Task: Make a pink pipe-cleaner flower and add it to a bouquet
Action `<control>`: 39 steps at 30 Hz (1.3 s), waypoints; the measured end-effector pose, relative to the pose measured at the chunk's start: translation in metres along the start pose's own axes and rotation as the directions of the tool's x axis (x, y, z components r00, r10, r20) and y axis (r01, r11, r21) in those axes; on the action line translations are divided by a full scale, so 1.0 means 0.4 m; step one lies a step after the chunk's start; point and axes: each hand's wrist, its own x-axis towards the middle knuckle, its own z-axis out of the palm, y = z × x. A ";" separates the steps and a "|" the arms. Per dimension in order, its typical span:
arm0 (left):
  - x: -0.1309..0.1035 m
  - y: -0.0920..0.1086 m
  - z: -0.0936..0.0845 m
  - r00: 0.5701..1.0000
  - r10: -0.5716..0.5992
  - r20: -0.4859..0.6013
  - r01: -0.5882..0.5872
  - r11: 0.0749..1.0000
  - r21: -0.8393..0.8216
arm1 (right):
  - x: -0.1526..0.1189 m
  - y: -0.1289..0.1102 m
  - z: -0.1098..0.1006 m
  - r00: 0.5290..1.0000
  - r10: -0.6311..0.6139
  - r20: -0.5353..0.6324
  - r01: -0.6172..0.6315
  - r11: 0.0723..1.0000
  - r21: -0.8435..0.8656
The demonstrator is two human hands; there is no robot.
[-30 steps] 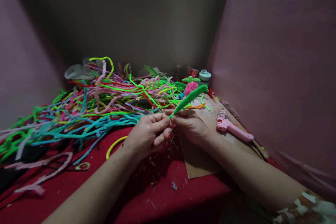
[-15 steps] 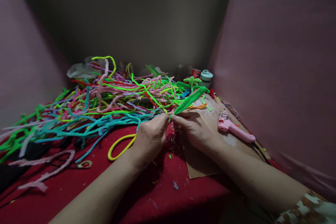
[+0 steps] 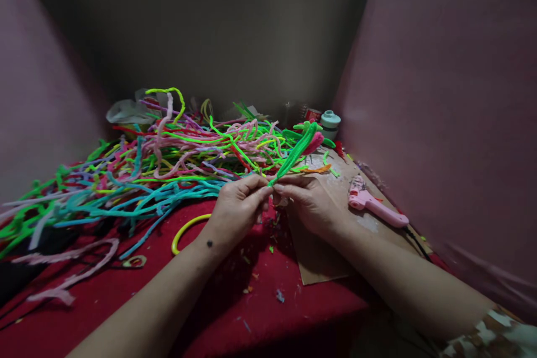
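A green leaf shape made of fuzzy pipe cleaner stands up from my fingertips, tilted to the right. My left hand pinches its lower end between thumb and forefinger. Close beside it, my right hand grips the same end with thumb and fingers. A pink fuzzy piece shows just behind the leaf; whether it is joined to the leaf I cannot tell. Behind my hands spreads a heap of coloured pipe cleaners. The exact pinch point is partly hidden by my fingers.
A pink glue gun lies on a cardboard sheet at the right. A pale green bottle stands at the back. A yellow loop is left of my left wrist. Scraps dot the red cloth.
My left hand has turned, bringing its thumb into view. The green leaf is more upright and swung slightly left, and the pink piece behind it shows more.
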 end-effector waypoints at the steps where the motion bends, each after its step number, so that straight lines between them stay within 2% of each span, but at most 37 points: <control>1: -0.001 0.003 0.000 1.000 -0.027 0.012 0.027 0.999 -0.035 | 0.001 0.000 -0.001 1.000 -0.002 -0.006 0.002 1.000 -0.003; 6: 0.000 0.004 -0.006 0.992 -0.107 0.067 0.117 0.980 -0.161 | 0.004 0.001 -0.002 1.000 -0.006 -0.009 0.007 1.000 0.031; 9: 0.003 0.002 -0.010 0.978 -0.159 0.135 0.191 0.942 -0.276 | 0.005 0.003 -0.001 1.000 -0.023 0.007 0.023 0.998 0.054; 14: 0.008 -0.003 -0.019 0.917 -0.221 0.331 0.363 0.806 -0.468 | 0.006 0.005 -0.001 0.998 -0.062 0.013 0.061 0.996 0.058; 19: 0.011 -0.011 -0.030 0.873 -0.184 0.451 0.429 0.729 -0.534 | 0.006 0.004 -0.002 0.996 -0.073 0.048 0.069 0.994 0.087; 26: 0.012 -0.010 -0.029 0.875 -0.161 0.457 0.415 0.736 -0.534 | 0.014 0.013 0.000 0.995 -0.077 0.061 0.071 0.992 0.107; 33: 0.019 -0.032 -0.031 0.877 -0.120 0.465 0.380 0.767 -0.517 | 0.012 0.014 0.001 0.995 -0.074 0.060 0.066 0.991 0.116; 36: 0.021 -0.034 -0.030 0.887 -0.117 0.447 0.345 0.810 -0.475 | 0.012 0.020 -0.001 0.996 -0.075 0.045 0.068 0.986 0.151; 39: 0.020 -0.031 -0.021 0.920 -0.108 0.376 0.253 0.897 -0.363 | 0.013 0.028 -0.005 0.997 -0.075 0.035 0.068 0.985 0.159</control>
